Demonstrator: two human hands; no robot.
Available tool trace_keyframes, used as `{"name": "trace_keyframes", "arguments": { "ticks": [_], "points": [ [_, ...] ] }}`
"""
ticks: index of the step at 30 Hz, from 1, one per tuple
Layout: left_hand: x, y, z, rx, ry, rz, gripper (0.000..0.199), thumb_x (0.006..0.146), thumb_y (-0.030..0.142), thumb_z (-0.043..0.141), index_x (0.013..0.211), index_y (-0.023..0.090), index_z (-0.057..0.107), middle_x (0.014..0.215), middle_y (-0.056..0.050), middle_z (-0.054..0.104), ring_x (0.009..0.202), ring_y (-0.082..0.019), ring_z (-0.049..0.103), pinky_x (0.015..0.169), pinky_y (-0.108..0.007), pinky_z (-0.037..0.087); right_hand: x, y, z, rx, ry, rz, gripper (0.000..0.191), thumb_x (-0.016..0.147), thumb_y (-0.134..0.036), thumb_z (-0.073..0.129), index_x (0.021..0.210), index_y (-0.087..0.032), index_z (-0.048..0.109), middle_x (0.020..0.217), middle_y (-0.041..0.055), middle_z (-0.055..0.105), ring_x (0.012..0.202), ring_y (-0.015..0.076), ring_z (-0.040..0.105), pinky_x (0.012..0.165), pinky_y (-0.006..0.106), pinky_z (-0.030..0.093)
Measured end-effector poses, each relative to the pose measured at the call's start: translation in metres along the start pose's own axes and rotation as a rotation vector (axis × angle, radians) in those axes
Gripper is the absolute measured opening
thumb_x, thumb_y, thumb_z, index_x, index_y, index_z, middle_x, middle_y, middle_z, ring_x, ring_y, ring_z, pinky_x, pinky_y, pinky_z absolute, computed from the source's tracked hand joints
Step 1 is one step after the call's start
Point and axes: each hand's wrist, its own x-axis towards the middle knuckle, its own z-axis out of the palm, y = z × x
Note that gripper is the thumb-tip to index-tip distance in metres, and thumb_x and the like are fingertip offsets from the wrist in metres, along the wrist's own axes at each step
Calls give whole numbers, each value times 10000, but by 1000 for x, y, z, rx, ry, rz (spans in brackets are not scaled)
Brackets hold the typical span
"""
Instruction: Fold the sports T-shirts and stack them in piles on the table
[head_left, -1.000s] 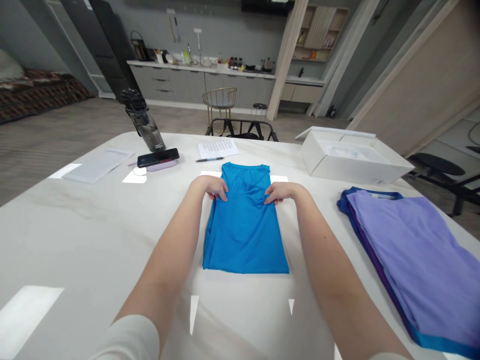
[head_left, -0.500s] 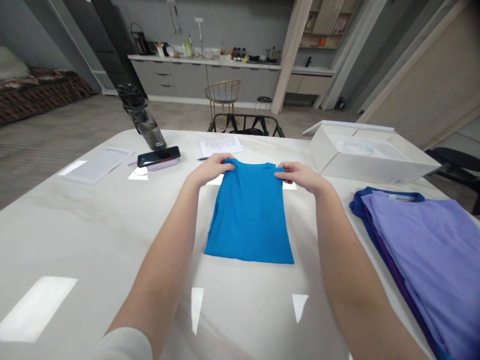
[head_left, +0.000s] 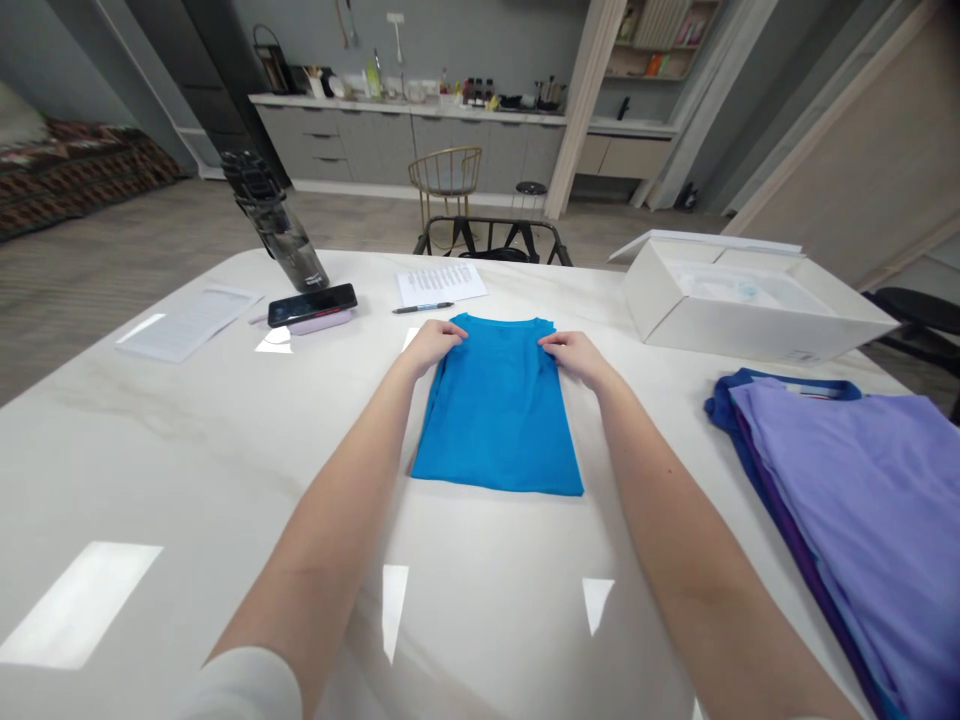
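Observation:
A bright blue T-shirt (head_left: 496, 410), folded into a narrow panel, lies on the white table (head_left: 225, 450) with its neckline at the far end and its straight hem towards me. My left hand (head_left: 433, 346) pinches the shirt's far left corner between thumb and fingers. At the far right corner, my right hand (head_left: 576, 356) does the same, fingertips on the cloth just below the neckline. Small creases run down from the right pinch. The undersides of both grips are hidden.
Folded shirts, lilac on top (head_left: 847, 480), are stacked at the right. Behind them stands an open white box (head_left: 742, 315). A pen (head_left: 424, 308) and printed sheet (head_left: 442, 285) lie beyond the shirt. Further left are a phone (head_left: 313, 305), a bottle (head_left: 289, 245) and papers (head_left: 187, 322).
My right hand has moved inward to the left, onto the shirt's corner. The hem has shifted slightly away from me, and the pen now shows fully beyond my left hand.

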Motion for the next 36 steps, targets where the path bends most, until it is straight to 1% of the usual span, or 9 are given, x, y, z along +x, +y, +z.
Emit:
{"name": "trace_keyframes", "arguments": {
  "ticks": [2,7,12,17,21,25,28,31,36],
  "points": [
    [1,4,1,-63,46,14,343,701,169,654,1006,150,810,977,-65,785,930,-240,687,915,-359,534,-1,-5,-4,26,-43,-38,350,810,-280,642,1105,-162,789,978,85,748,813,203,626,815,347,513],
    [6,6,3,-216,162,139,519,784,201,639,1290,131,729,1140,-102,770,1088,-263,693,1038,-422,515,3,-5,0,6,93,-216,548,913,-382,562,1425,-206,649,1281,93,703,1017,244,643,992,427,507],
    [5,-3,10,94,65,193,689,784,216,710,1462,166,598,1617,-120,466,1515,-311,398,1278,-444,276,8,6,12,-323,65,-166,602,952,-408,536,1507,-177,569,1524,145,554,1336,359,520,1161,553,380],
    [3,-4,21,258,17,325,884,836,165,651,1648,185,302,1754,-88,147,1615,-274,147,1320,-385,151,4,5,20,-471,126,-197,682,1015,-505,419,1644,-253,345,1689,100,338,1471,427,344,1130,689,337],
    [3,-11,24,390,21,266,831,901,197,599,1656,164,254,1753,-132,117,1601,-327,196,1307,-477,196,0,9,19,-569,130,-156,633,1026,-568,396,1585,-276,442,1665,128,382,1464,441,344,1123,751,264],
    [-1,-10,27,530,108,219,702,954,198,522,1621,112,322,1728,-195,185,1594,-372,199,1288,-578,183,-3,8,18,-626,202,-61,665,1031,-570,404,1586,-205,431,1709,185,252,1522,471,251,1143,778,192],
    [-6,1,37,572,97,374,622,993,196,441,1607,134,364,1724,-171,225,1595,-338,213,1288,-566,185,-6,-4,27,-586,184,-179,666,1058,-539,351,1608,-166,385,1718,191,220,1571,420,187,1199,735,154],
    [-12,11,49,667,-97,399,571,1058,339,372,1608,186,386,1708,-123,297,1591,-292,243,1292,-527,196,-10,-17,44,-583,4,-309,636,1087,-493,248,1642,-195,332,1722,129,245,1592,318,193,1259,629,153],
    [-17,10,55,887,-139,197,675,1064,595,219,1648,271,317,1738,-51,211,1615,-262,158,1309,-521,106,-15,-20,53,-751,-99,-104,696,1080,-580,151,1677,-234,246,1743,65,171,1611,282,118,1270,634,61]
  ]
}}
